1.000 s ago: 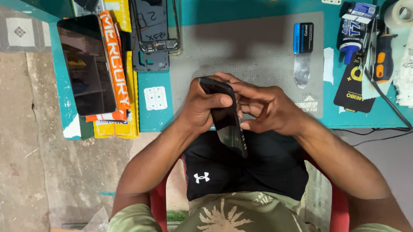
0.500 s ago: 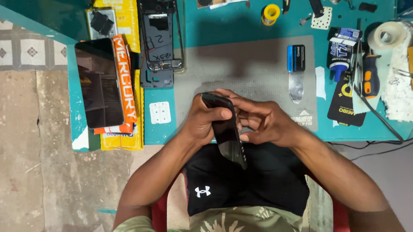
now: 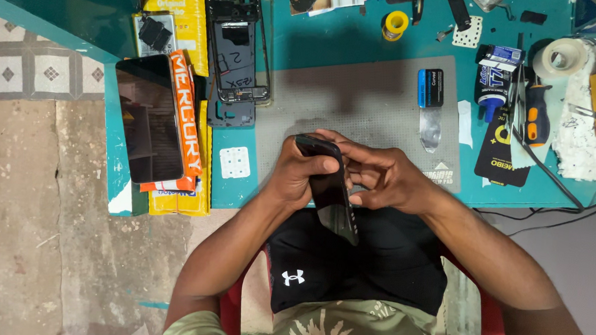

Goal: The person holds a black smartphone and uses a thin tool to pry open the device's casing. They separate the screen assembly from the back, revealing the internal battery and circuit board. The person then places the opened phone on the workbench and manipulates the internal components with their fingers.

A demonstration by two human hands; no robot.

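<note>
Black phone [image 3: 331, 194] held over lap at worktop [image 3: 361, 33] edge; left hand [image 3: 297, 174] closed round its upper end, right hand [image 3: 380, 176] fingers pressing its side (edge work underway). Stripped phone frame [image 3: 236, 53] lies apart, untouched.

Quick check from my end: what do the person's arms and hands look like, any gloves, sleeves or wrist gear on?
Both arms are bare from the short olive-green sleeves down. The left hand and right hand wear no gloves, and no rings, watch or wrist strap show.
</note>
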